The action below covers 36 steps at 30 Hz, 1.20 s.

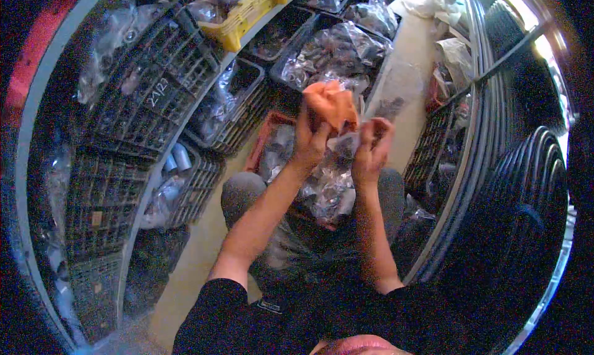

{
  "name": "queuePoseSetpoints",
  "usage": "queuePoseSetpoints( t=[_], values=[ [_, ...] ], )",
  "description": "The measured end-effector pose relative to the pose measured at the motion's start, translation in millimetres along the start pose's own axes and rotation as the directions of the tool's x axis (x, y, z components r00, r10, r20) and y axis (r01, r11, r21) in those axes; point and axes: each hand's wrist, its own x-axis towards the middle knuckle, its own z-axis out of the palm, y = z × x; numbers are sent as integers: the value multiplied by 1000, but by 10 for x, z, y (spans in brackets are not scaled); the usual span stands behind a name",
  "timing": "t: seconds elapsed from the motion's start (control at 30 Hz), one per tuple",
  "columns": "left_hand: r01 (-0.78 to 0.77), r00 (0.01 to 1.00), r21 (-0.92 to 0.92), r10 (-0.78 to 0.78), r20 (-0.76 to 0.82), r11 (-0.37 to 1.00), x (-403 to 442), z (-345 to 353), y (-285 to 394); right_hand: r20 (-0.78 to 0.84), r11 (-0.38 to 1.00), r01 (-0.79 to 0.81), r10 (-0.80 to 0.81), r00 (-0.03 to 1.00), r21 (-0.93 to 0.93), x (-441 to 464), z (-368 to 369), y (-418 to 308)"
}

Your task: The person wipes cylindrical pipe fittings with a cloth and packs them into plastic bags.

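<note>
My left hand point(312, 139) is closed around a crumpled orange cloth point(332, 104), lifted over a red crate point(255, 147). Just to the right is my right hand point(372, 149), its fingers curled in. Blur hides whether anything small is in that hand; it appears apart from the cloth. Below both hands, the red crate holds several clear plastic bags point(328, 191) with parts I cannot make out. The crate stands between my knees.
Black crates point(148, 98) of bagged parts line the shelving on the left, with a yellow crate point(241, 17) above. A dark crate point(291, 61) full of plastic bags stands ahead. Coiled black hoses point(532, 188) and long pipes point(461, 163) crowd the right side.
</note>
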Motion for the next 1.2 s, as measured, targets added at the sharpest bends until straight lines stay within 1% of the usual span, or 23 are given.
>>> queuePoseSetpoints(
  t=[0.03,0.07,0.13,0.2,0.27,0.3,0.33,0.4,0.47,0.53,0.6,0.67,0.7,0.73,0.8,0.83,0.9,0.93,0.97,1.03,1.07,1.13,1.2],
  values=[
    [-66,996,56,69,-64,996,33,0,69,232,996,83,-84,969,12,-2,-52,162],
    [-56,996,53,59,-62,997,-20,29,-63,230,997,74,-74,970,7,-36,-15,95],
    [178,983,-54,-180,-24,982,-234,90,-572,302,987,156,-158,940,28,-91,94,2],
    [-29,999,353,19,32,935,-141,94,-556,312,976,213,-213,926,36,-36,84,44],
    [60,997,-102,-65,-41,993,-77,14,-312,424,965,259,-246,872,27,48,8,31],
    [92,995,76,-89,-33,993,16,-97,-42,436,931,366,-328,838,-4,93,-32,-20],
    [90,995,81,-87,-39,993,35,-123,-45,444,883,469,-408,798,-32,139,-73,-72],
    [33,999,99,-30,-37,995,47,-150,-50,585,807,523,-293,757,-273,127,-189,-333],
    [126,992,182,-125,-19,975,36,-193,-11,574,784,578,-371,730,-228,183,-217,-296],
    [515,850,253,-526,-27,819,124,-280,136,671,721,676,-426,606,-153,247,-264,-345],
    [538,832,354,-551,-72,765,135,-241,184,702,776,606,-333,630,-176,228,-267,-409],
    [212,970,222,-178,-165,952,77,-193,-40,597,837,546,-420,684,-37,219,-195,-469],
    [241,957,97,-219,-192,966,77,-139,27,594,837,546,-423,685,-34,211,-150,-364],
    [240,957,102,-218,-191,965,78,-156,-47,445,906,424,-377,812,-6,176,-80,-146],
    [126,866,123,-49,-497,984,111,-240,-198,289,954,295,-299,909,58,182,-14,101],
    [126,865,133,-43,-500,983,92,-258,-210,296,986,20,-68,953,164,226,-80,209],
    [-11,989,194,40,-145,981,90,-220,42,384,874,-386,261,886,295,207,-32,191],
    [-77,997,207,69,46,975,80,-201,184,392,868,-393,262,882,304,164,-16,120],
    [-72,997,221,64,41,973,91,-144,342,483,710,-584,380,789,393,153,-18,-80],
    [23,998,571,-57,40,821,92,19,555,594,603,-666,361,719,440,150,-17,-85],
    [38,998,575,-61,22,817,84,26,537,645,545,-707,349,680,450,147,-15,-91],
    [220,972,225,-193,-133,949,116,30,451,556,535,-755,520,648,380,123,-38,-155],
    [108,985,322,-57,-163,941,57,4,123,541,557,-769,561,627,314,175,12,32]
  ],
)
